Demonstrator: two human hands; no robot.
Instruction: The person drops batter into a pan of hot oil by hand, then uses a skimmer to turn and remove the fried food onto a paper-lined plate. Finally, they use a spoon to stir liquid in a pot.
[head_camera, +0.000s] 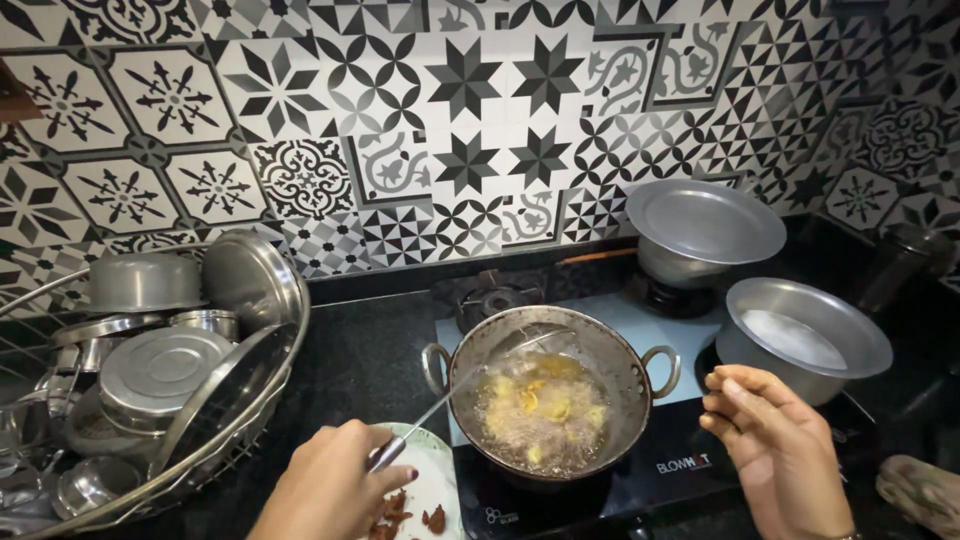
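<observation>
The left hand (330, 480) comes in from the near edge, fingers curled shut around the handle of a long metal skimmer (455, 395), which slants up and to the right into the wok (550, 385). The skimmer's far end rests over the bubbling oil, where pale yellow fried pieces (545, 405) float. The right hand (775, 440) hovers just right of the wok, palm turned inward, fingers loosely bent and holding nothing; it touches no pot.

The wok, with two loop handles, sits on a near burner of a glass-topped stove (660, 465), whose front edge carries a small pale printed label. Under the left hand lies a white plate (430, 485) with a few dark brown fried bits. Right of the wok stands a metal pot with white contents (800, 335); behind it, a lidded metal pot (700, 230). On the dark worktop (360, 360) to the left, a wire basket (240, 400) holds stacked steel vessels. Patterned black-and-white tiles (460, 130) cover the far wall.
</observation>
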